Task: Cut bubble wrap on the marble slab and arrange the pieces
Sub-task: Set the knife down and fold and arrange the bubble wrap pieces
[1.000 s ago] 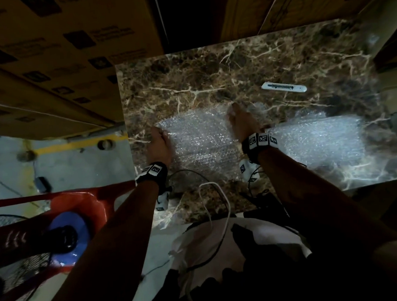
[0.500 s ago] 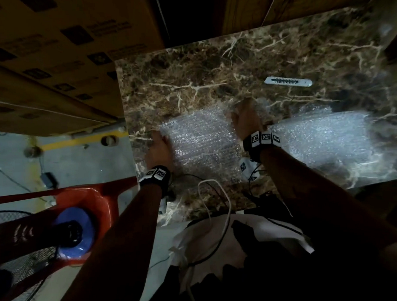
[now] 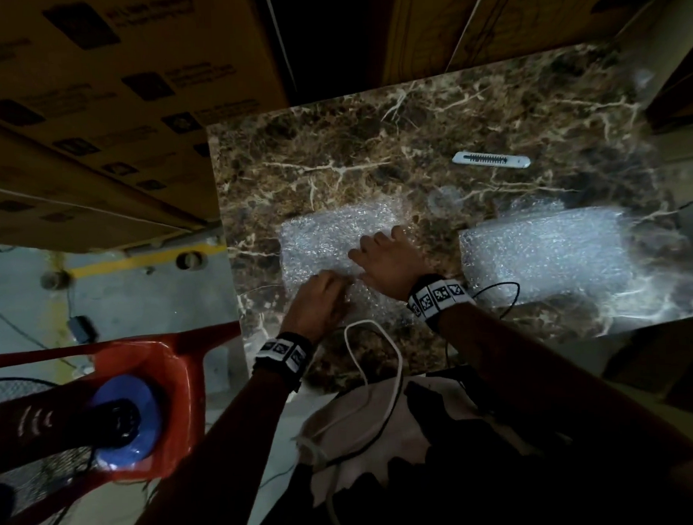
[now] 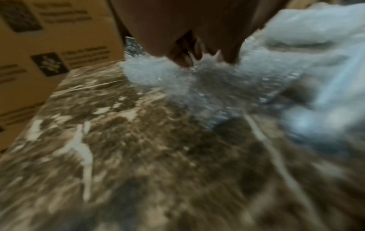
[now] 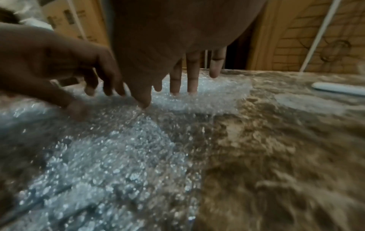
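Bubble wrap [image 3: 324, 243], translucent, glinting, lying flat

The brown, white-veined marble slab [image 3: 333, 152] carries one bubble wrap piece [image 3: 320, 243] at nine o'clock, another bubble wrap sheet [image 3: 545, 251] at three, and a white cutter [image 3: 490, 160] at one.

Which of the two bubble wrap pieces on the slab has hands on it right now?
The left piece: the right hand lies flat on it and the left hand touches its near edge. The right piece lies untouched.
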A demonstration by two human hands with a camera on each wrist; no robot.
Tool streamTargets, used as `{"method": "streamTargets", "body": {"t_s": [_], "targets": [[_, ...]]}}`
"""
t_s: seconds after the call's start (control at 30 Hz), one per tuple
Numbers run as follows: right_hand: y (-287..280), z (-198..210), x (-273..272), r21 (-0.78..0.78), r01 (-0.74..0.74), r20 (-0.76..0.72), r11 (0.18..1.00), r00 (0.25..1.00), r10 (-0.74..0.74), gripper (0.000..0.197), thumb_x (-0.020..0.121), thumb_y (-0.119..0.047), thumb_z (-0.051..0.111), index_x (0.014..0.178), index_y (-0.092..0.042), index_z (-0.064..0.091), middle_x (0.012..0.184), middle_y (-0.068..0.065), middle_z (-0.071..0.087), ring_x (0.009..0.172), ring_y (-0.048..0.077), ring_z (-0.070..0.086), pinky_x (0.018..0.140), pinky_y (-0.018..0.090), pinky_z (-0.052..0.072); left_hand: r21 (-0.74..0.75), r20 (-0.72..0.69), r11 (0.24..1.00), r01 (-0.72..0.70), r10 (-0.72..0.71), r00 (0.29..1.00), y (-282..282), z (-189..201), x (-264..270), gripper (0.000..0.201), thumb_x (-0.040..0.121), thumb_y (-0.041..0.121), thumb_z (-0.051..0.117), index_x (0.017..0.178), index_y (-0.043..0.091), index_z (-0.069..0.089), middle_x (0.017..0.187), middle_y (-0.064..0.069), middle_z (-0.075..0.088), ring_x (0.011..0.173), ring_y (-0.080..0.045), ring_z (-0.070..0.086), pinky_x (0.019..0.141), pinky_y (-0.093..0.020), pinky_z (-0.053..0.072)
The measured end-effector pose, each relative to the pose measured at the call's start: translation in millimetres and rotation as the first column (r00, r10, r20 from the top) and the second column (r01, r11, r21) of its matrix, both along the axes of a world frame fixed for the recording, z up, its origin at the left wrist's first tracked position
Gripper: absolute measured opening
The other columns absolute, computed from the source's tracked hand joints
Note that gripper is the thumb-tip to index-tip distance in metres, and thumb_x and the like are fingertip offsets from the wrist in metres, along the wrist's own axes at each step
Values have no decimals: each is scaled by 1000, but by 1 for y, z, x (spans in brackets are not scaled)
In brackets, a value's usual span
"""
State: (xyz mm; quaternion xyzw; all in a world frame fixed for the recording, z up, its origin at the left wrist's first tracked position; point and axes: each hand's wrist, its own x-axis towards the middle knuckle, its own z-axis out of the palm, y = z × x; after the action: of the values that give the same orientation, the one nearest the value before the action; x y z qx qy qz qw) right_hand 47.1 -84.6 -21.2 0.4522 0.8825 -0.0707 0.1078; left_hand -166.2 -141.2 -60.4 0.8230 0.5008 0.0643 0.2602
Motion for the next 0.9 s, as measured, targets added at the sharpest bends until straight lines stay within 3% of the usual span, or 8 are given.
{"method": "streamTargets", "body": {"t_s": [0.17, 0.27, 0.43, 0.5, 0.57, 0.7, 0.8, 0.9], "targets": [[12, 6, -6, -40, 29, 30, 999, 999, -28, 37, 82, -45, 76, 112, -28, 64, 115, 6, 62, 99, 31, 62, 89, 55, 45, -13, -182, 997, -70, 67, 981, -14, 3, 5, 75, 86, 43, 72, 152, 31, 40, 146, -5, 45, 121, -32, 52, 90, -48, 50], [28, 11, -6, -66, 118, 15, 991, 993, -117, 14, 92, -41, 66, 104, -35, 65, 115, -2, 63, 107, 28, 60, 95, 53, 40, -54, -209, 998, -36, 24, 978, -11, 7, 7, 79, 86, 47, 71, 155, 32, 36, 157, -6, 35, 131, -34, 47, 98, -54, 49], [46, 19, -11, -25, 156, -27, 987, 987, -157, 18, 97, -32, 50, 99, -17, 60, 90, 4, 70, 86, 31, 67, 91, 52, 43, -107, -137, 994, -26, 11, 991, -7, -1, -2, 98, 76, 49, 84, 157, 35, 30, 168, 0, 11, 136, -35, 44, 103, -55, 47], [55, 22, -11, -13, 255, -87, 967, 963, -255, 18, 95, -27, 49, 105, -13, 55, 81, 6, 70, 78, 30, 68, 89, 49, 45, -74, -78, 997, -10, 4, 997, -9, -5, -6, 98, 77, 51, 83, 158, 33, 30, 166, -4, 15, 132, -34, 48, 99, -54, 50], [69, 31, -8, 9, 417, -200, 909, 891, -407, 27, 94, -29, 43, 111, -11, 53, 78, 8, 69, 73, 31, 68, 83, 46, 51, -44, -64, 999, 15, -18, 998, -10, -2, -9, 90, 82, 58, 74, 158, 30, 33, 160, -9, 27, 129, -35, 49, 96, -54, 51], [110, 70, 8, -59, 674, -465, 736, 634, -618, 37, 105, -28, 36, 131, -4, 45, 83, 2, 64, 76, 32, 66, 84, 53, 53, -22, -12, 997, 80, -80, 997, -2, 6, -12, 92, 84, 82, 40, 153, 21, 43, 153, -14, 41, 129, -41, 48, 101, -56, 47], [145, 115, 28, -20, 762, -594, 647, 512, -621, 46, 106, -26, 38, 147, -4, 39, 113, 18, 68, 96, 39, 66, 80, 47, 52, -63, 39, 994, 91, -89, 995, 6, 5, -15, 97, 80, 87, 42, 148, 19, 51, 149, -15, 42, 132, -41, 45, 104, -54, 44], [158, 155, 50, -5, 753, -659, 658, 492, -568, 48, 106, -24, 40, 148, -3, 40, 114, 21, 68, 95, 38, 65, 73, 40, 48, -131, 101, 991, 33, -19, 995, 10, -8, -15, 92, 77, 90, 49, 142, 26, 57, 145, -8, 43, 135, -33, 45, 106, -51, 45]]}}
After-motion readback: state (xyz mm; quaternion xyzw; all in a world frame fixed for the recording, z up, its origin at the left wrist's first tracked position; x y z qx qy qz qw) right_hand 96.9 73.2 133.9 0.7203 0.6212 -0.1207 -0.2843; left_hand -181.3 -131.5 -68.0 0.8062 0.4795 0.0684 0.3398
